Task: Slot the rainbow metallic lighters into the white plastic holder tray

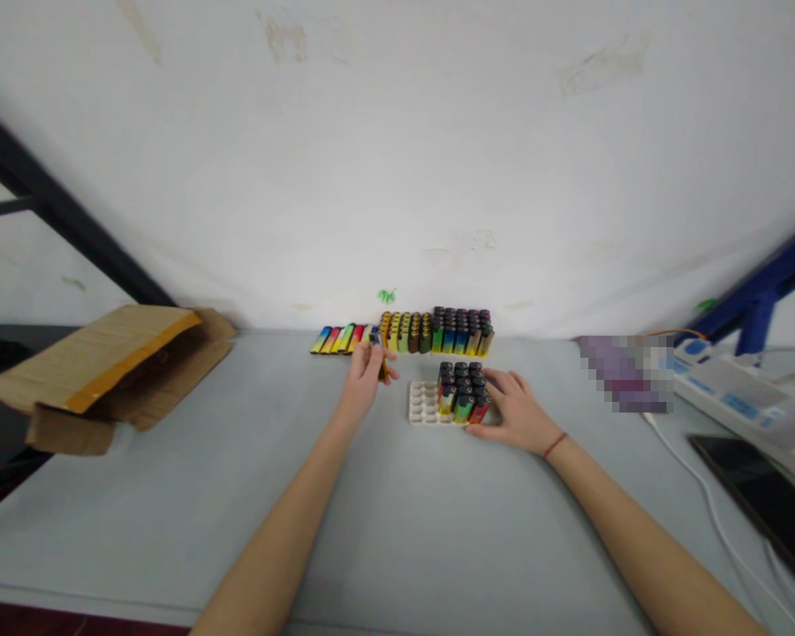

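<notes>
My left hand (369, 364) is closed around a lighter (382, 369), which shows dark and yellow between the fingers. To its right, a white tray (422, 408) with round holes stands on the table. Several lighters (464, 405) with black tops stand upright in the tray's middle and right part; the left holes show bare. My right hand (518, 413) curves round the tray's right side, its thumb at the front corner and its fingers behind. Behind the tray, a block of upright lighters (460, 331) has black tops, beside another block (405, 332) with yellowish ends. Loose colourful lighters (337, 339) lie left of these.
An opened cardboard box (99, 358) lies on the left of the grey table (344, 530). On the right are a power strip (735, 393), a white cable (692, 477), a dark phone (761, 503) and a partly pixelated purple item (613, 371). A white wall (397, 177) rises behind.
</notes>
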The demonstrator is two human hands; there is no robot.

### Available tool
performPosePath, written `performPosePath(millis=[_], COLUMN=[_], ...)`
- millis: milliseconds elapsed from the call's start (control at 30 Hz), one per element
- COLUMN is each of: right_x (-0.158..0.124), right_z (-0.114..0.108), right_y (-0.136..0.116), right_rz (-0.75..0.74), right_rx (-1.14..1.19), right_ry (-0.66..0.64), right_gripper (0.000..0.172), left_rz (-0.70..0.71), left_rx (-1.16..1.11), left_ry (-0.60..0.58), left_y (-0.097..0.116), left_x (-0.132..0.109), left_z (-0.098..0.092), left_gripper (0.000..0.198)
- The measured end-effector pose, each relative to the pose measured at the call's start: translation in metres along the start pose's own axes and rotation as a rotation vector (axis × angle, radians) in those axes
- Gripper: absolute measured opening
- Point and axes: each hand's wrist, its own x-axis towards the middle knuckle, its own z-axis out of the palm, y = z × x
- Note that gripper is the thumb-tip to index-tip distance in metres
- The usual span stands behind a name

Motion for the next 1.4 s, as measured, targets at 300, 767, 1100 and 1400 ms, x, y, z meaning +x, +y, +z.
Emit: performPosePath(millis=[300, 767, 1100, 1400], right_x=[-0.002, -0.002, -0.002, -0.002], right_z=[0.001, -0.001, 0.000, 0.001], right_y=[0.004, 0.003, 0.003, 0.005], right_rz=[-0.026, -0.017, -0.016, -0.027], right_rx=[-0.005, -0.007, -0.011, -0.019], right_ry=[0.005, 0.000, -0.002, 0.006], right_gripper=[0.080, 0.080, 0.083, 0.083], left_rz=[-0.161, -0.227, -0.246, -0.307], left_rx=[-0.192, -0.259, -0.139, -0.159], left_ry=[0.026, 0.110, 0.077, 0.110], left_y=[-0.009, -0.003, -0.010, -0.009], left_x=[-0.017, -0.031, -0.033, -0.035], left_z=[0.014, 0.020, 0.023, 0.026], left_gripper=[0.056, 0.050, 0.044, 0.045])
